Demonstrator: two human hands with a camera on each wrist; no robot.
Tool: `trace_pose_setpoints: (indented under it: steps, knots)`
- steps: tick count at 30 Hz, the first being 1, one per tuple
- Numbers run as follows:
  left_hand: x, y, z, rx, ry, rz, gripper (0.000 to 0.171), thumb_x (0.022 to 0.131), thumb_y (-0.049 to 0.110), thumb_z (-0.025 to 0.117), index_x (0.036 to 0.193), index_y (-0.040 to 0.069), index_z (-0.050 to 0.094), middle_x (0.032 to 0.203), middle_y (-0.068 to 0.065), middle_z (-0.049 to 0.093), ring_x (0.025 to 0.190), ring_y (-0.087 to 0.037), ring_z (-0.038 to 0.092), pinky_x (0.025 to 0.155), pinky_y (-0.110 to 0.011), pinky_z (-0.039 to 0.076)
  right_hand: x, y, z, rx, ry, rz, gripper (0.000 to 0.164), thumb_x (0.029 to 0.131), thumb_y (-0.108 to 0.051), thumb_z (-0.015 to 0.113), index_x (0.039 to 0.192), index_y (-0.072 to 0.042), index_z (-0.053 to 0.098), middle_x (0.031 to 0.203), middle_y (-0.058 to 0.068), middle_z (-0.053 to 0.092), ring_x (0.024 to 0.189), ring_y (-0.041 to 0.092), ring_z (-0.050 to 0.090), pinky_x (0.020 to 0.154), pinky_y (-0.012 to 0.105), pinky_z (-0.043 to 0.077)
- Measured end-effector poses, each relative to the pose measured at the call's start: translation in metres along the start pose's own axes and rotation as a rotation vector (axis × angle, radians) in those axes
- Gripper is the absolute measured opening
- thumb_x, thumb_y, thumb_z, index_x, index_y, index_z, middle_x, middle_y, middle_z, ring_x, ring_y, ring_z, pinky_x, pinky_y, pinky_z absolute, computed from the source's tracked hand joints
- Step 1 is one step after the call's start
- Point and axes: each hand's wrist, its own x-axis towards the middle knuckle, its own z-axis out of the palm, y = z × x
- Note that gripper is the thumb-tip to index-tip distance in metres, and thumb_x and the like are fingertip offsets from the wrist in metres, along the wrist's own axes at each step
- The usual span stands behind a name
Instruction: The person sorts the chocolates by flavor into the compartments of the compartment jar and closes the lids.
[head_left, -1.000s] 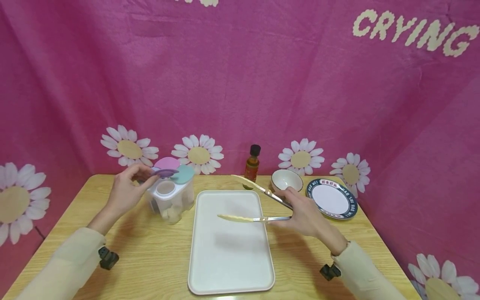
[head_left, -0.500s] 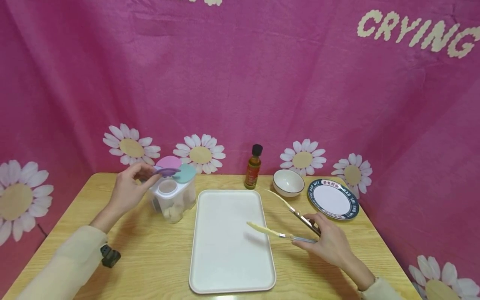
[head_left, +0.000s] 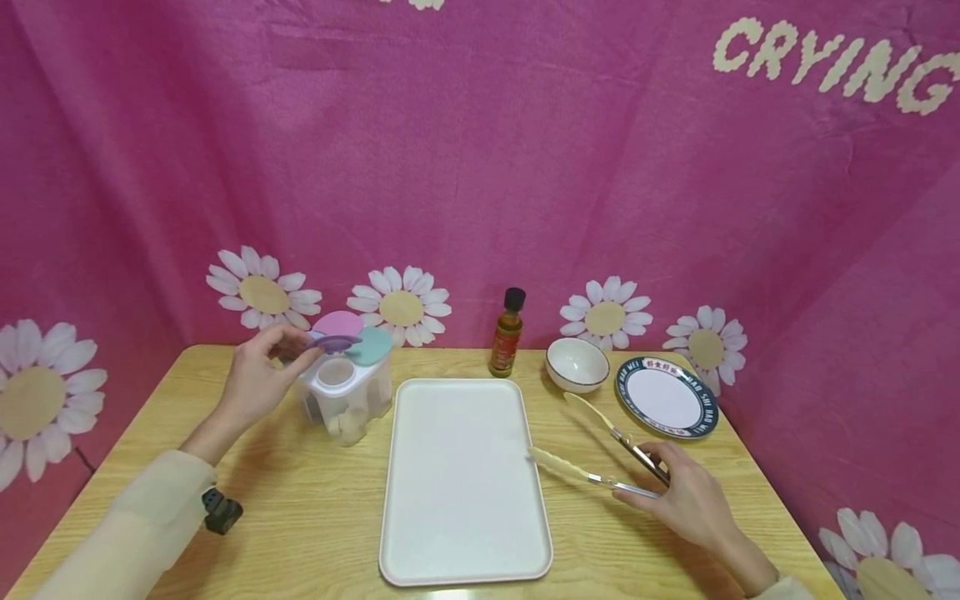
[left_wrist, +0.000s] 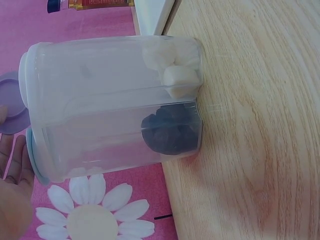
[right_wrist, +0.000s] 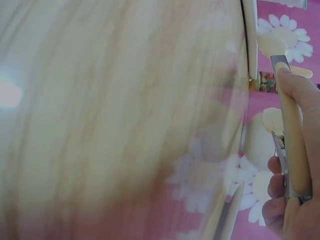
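Purple lid [head_left: 331, 342] is pinched up by the left hand [head_left: 253, 386] over the clear container [head_left: 347, 397], left of the white tray [head_left: 465, 479]. The right hand [head_left: 693, 504] grips splayed tongs [head_left: 600, 446] low beside the tray's right edge. A careless swing might clip that rim or the bowl [head_left: 576, 364]; the tabletop [head_left: 300, 517] in front gives room.

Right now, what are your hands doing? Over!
Left hand holds the purple lid up off the clear container. Right hand grips the tongs, arms apart, beside the white tray. Nothing blocking.
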Motion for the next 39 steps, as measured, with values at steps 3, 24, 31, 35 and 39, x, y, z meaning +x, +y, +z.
trace_pose_setpoints:
  steps: [3, 24, 31, 35, 39]
  knots:
    - [0.000, 0.000, 0.001, -0.014, 0.014, 0.010, 0.014, 0.091, 0.004, 0.080, 0.103, 0.001, 0.072, 0.095, -0.013, 0.072, 0.081, 0.011, 0.056, 0.075, -0.011, 0.051, 0.000, 0.005, 0.001, -0.010, -0.016, 0.025, 0.080, 0.066, -0.064, 0.093, 0.124, -0.013, 0.069, 0.106, 0.005, 0.072, 0.083, 0.018, 0.062, 0.068, 0.041, 0.049]
    - [0.000, -0.002, 0.001, 0.001, 0.014, 0.020, 0.015, 0.091, 0.003, 0.080, 0.103, 0.000, 0.071, 0.095, -0.010, 0.071, 0.081, 0.011, 0.055, 0.074, -0.009, 0.048, -0.008, 0.017, 0.001, -0.018, -0.069, 0.079, 0.074, 0.072, -0.064, 0.089, 0.123, -0.015, 0.069, 0.109, 0.006, 0.072, 0.089, 0.020, 0.064, 0.071, 0.041, 0.050]
    - [-0.001, -0.001, 0.001, -0.006, 0.025, 0.040, 0.015, 0.090, 0.001, 0.080, 0.102, -0.001, 0.071, 0.094, -0.014, 0.072, 0.080, 0.012, 0.055, 0.073, -0.008, 0.048, -0.010, 0.019, -0.003, -0.033, -0.148, 0.087, 0.076, 0.074, -0.067, 0.087, 0.123, -0.011, 0.069, 0.099, 0.002, 0.066, 0.085, 0.015, 0.060, 0.069, 0.036, 0.048]
    - [0.000, -0.001, 0.001, 0.000, 0.021, 0.031, 0.015, 0.091, 0.002, 0.080, 0.103, 0.000, 0.071, 0.096, -0.013, 0.072, 0.081, 0.012, 0.055, 0.074, -0.007, 0.048, -0.011, 0.020, -0.003, -0.033, -0.172, 0.078, 0.073, 0.077, -0.066, 0.085, 0.123, -0.011, 0.069, 0.091, -0.002, 0.061, 0.080, 0.013, 0.054, 0.066, 0.034, 0.044]
    - [0.000, -0.001, 0.001, 0.003, 0.019, 0.026, 0.014, 0.092, 0.003, 0.079, 0.102, 0.000, 0.071, 0.096, -0.012, 0.072, 0.081, 0.012, 0.055, 0.074, -0.008, 0.049, -0.014, 0.020, -0.004, -0.051, -0.173, 0.061, 0.069, 0.079, -0.065, 0.084, 0.123, -0.013, 0.069, 0.087, -0.005, 0.057, 0.077, 0.011, 0.051, 0.064, 0.031, 0.041]
